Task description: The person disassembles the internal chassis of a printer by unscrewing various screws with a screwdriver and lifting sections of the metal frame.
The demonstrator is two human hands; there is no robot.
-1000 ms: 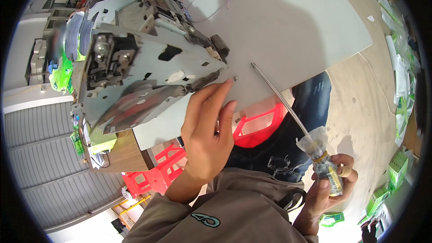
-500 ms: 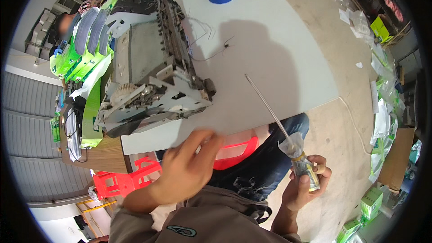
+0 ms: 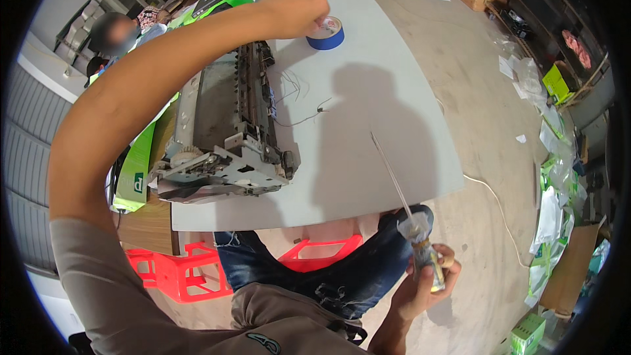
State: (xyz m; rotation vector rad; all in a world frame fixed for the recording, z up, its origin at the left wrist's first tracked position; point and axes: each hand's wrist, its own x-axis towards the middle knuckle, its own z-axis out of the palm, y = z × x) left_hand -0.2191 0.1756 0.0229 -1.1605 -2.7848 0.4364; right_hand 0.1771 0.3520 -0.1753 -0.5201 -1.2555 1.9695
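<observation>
Out at the far end of the smooth pale-grey table (image 3: 420, 171), the left hand (image 3: 296, 13) is meeting the blue, ring-shaped roll of tape (image 3: 327, 42), its bent fingers lying along the roll's upper left rim; whether they are pinching it, I cannot tell. The bare left forearm (image 3: 164, 56) is arching in from the left, passing above the upper part of the bulky grey-and-black metal machine frame (image 3: 227, 118). Over to the right hand (image 3: 430, 279), and its fingers and thumb are wrapping firmly round the plastic-covered handle of a long screwdriver with a slim silver shaft (image 3: 406, 207). That handle is hanging outside the table's near edge, by the right knee of the blue jeans (image 3: 253, 260), while the shaft is slanting up and inward across the edge; whether its tip is touching the tabletop, I cannot tell. The machine is taking up the table's left side, its near end sitting just inside the near edge. Thin dark wires (image 3: 321, 110) are trailing from its right flank. Between those and the curving right edge, the widest open room is spreading, a broad shadow falling across it. Beneath the near edge, a red plastic stool (image 3: 309, 263) is showing between the legs.
</observation>
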